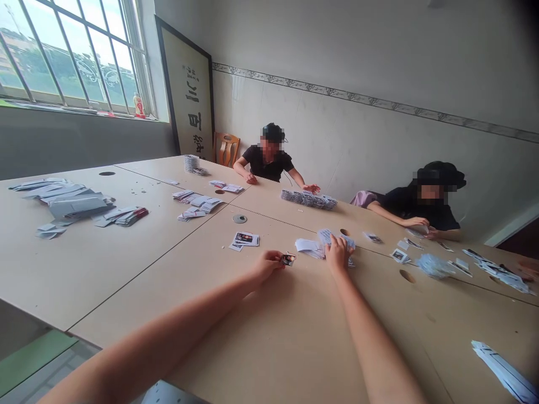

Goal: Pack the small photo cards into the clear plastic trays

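Note:
My left hand [268, 268] pinches a small dark picture card [288, 259] just above the table. My right hand [338, 253] rests on a pile of white cards [326, 235], fingers bent over its edge; whether it grips one of them I cannot tell. Touching that pile on the left is a fanned stack of white cards [309, 247]. Left of my left hand, a few white-bordered picture cards [246, 239] lie face up, overlapping.
Rows of white cards [197, 202] and large heaps of folded paper [78, 202] lie leftward. Across the table, one person [269, 160] reaches to a long card row [309, 200]; another person [421, 210] handles a small packet. Clear plastic bags [434, 265] lie right.

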Tool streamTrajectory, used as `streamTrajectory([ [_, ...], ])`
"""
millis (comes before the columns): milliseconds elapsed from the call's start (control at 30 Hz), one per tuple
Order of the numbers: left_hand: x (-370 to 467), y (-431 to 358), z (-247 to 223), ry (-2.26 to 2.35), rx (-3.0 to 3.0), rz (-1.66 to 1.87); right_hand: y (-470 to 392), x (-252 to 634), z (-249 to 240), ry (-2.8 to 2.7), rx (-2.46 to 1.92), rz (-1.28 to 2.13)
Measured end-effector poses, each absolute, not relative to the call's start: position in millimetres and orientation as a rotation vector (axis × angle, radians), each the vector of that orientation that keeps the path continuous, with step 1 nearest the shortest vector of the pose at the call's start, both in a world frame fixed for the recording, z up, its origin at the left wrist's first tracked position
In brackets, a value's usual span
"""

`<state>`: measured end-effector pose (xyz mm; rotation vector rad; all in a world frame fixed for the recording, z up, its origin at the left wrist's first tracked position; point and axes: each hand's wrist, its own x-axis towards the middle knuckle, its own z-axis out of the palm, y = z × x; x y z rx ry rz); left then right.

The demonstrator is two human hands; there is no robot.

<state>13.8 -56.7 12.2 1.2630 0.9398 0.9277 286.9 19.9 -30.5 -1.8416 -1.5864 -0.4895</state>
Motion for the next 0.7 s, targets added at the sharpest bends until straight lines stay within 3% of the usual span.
streamTrajectory([
  [300,14,-59,18,0.963,1.225,0.924,23,292,-29,-1.542,-1.742,-0.516],
  [500,11,-65,23,1.031,1.141,0.944,16,309,-16,-1.049,-1.489,-0.567],
  [700,9,-63,21,1.022,1.073,0.928,12,303,-11,-0.934,-1.434,-0.172],
])
